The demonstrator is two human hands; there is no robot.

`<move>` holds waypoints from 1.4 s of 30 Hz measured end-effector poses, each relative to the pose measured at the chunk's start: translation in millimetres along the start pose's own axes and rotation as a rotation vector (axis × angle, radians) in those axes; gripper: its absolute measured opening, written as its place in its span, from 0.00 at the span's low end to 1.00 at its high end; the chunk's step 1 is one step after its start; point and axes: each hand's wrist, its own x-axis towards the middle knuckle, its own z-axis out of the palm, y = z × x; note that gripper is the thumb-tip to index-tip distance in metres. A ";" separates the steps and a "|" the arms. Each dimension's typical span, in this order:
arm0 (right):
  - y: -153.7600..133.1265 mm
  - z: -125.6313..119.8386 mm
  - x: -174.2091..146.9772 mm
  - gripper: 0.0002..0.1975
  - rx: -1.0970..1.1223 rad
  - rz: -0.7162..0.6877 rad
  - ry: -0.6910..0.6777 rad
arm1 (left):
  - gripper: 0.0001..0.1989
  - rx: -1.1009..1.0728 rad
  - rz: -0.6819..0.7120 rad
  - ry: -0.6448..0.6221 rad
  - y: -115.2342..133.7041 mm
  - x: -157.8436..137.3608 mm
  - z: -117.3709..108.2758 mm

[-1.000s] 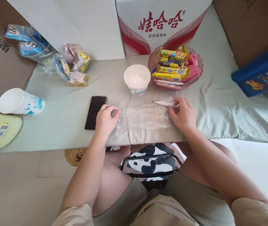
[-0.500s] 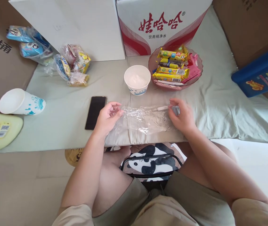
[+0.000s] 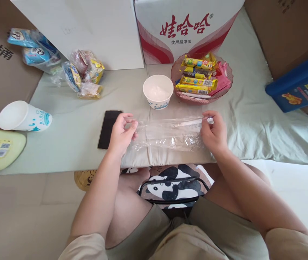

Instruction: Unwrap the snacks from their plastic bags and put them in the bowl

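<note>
Clear plastic bag (image 3: 167, 135) lies spread out, unfolded, at the frame's centre; left hand (image 3: 122, 131) curls loosely at one end, grip uncertain, while right hand (image 3: 215, 131) pinches the other, where a slim white object (image 3: 189, 123) reaches its fingers. What remains isn't shown.

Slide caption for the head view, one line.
Left hand and right hand at opposite ends of clear plastic film, in front of an upright paper cup.

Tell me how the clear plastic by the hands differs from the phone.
The clear plastic is see-through and crinkled; the phone is opaque, with a smooth dark screen. The clear plastic runs sideways between the left hand and right hand; the phone lies lengthwise away from the person. Both are over the pale green cloth.
</note>
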 end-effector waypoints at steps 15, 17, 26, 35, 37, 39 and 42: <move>-2.7 0.8 10.5 0.09 0.149 0.148 0.332 | 0.27 -0.123 -0.241 -0.197 3.7 -6.8 -4.9; -0.6 0.7 10.7 0.09 0.149 0.144 0.334 | 0.25 -0.065 -0.234 -0.246 3.2 -7.1 -6.4; 12.8 -0.1 12.0 0.10 0.108 0.137 0.305 | 0.16 -0.171 -0.244 -0.267 7.8 -7.4 -14.1; 2.2 1.6 10.2 0.06 0.114 0.185 0.227 | 0.24 -0.382 -0.321 -0.235 18.8 -5.2 -6.1; 0.1 1.5 9.4 0.05 0.098 0.195 0.213 | 0.27 -0.308 -0.293 -0.218 18.2 -5.4 -2.6; -1.6 1.3 8.7 0.05 0.077 0.215 0.195 | 0.30 -0.241 -0.249 -0.199 17.4 -6.1 -0.9; -2.9 1.4 7.6 0.07 0.043 0.222 0.170 | 0.32 -0.180 -0.174 -0.177 16.4 -7.3 -0.6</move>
